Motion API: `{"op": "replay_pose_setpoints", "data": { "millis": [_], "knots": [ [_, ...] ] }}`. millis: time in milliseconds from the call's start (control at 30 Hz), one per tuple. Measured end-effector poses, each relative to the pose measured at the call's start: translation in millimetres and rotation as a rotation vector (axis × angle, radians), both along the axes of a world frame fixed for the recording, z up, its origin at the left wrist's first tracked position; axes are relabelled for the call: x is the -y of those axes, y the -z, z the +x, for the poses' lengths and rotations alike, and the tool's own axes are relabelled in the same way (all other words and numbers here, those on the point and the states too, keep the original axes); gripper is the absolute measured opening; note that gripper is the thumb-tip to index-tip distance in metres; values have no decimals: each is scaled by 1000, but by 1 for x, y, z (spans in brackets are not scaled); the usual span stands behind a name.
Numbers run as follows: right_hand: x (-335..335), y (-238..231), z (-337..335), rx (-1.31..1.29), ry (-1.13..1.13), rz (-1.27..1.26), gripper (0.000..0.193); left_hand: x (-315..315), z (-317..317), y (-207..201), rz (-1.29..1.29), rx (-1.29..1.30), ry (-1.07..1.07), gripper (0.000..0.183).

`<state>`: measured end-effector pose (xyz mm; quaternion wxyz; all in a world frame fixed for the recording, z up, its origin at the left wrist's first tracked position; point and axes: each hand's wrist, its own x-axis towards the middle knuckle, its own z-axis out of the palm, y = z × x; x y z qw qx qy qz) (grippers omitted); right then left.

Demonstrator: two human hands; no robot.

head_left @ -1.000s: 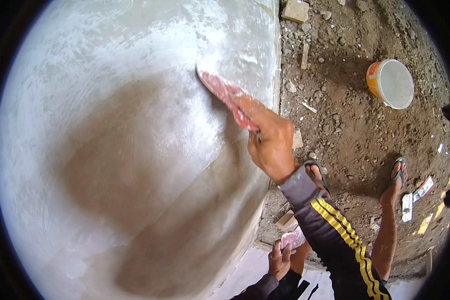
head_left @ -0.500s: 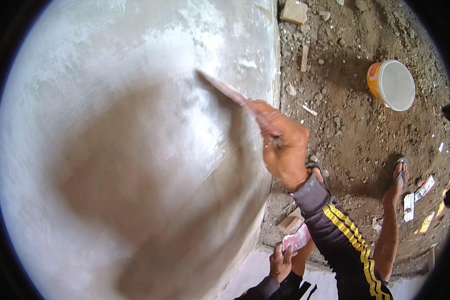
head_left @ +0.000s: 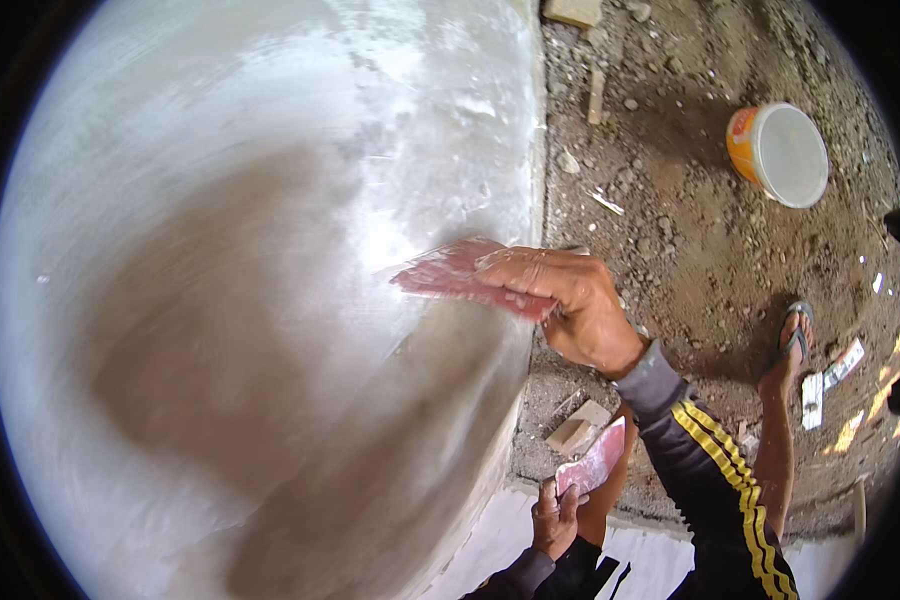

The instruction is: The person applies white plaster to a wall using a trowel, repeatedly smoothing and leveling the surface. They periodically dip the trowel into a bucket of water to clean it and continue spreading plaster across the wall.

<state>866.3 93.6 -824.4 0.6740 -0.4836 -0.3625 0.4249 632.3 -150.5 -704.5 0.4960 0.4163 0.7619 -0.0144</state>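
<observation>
My right hand (head_left: 585, 310) is closed round a flat red putty scraper (head_left: 450, 270) smeared with white. The scraper's far edge meets a grey-white plastered wall (head_left: 220, 230), which shows wet, shiny patches around it. Lower down, near my leg, my left hand (head_left: 553, 520) grips a second red scraper (head_left: 595, 458), tilted up and coated with white putty. This second scraper is apart from the wall. Shadows of my arm and body fall across the plaster.
On the brown dirt floor (head_left: 690, 270) at the right lies a tipped white-and-orange bucket (head_left: 792, 155). Broken blocks (head_left: 580, 425), a wood strip (head_left: 596, 97) and white scraps (head_left: 813, 400) lie about. My sandalled foot (head_left: 796, 328) stands at the right.
My right hand has moved down along the wall, and its scraper has turned from edge-on to show its red face. My left hand's scraper now points further upward.
</observation>
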Motion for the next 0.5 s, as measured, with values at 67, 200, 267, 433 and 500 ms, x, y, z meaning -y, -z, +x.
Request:
{"op": "replay_pose_setpoints", "data": {
  "millis": [67, 200, 267, 433, 500],
  "knots": [
    [10, 27, -26, -349, 119, -153, 30, 1, -1, 1, 49, 44, 1, 23],
    [6, 112, -50, -173, 331, -607, 42, 6, -7, 4, 68, 57, -14, 25],
    [-15, 143, -58, -91, 340, -613, 30, 8, -10, 5, 68, 61, -36, 26],
    [-26, 119, -98, 119, 207, -600, 28, 8, -10, 4, 51, 79, -90, 21],
    [6, 98, -114, 111, 129, -447, 29, 7, -9, 4, 63, 94, -89, 21]
  ]
}}
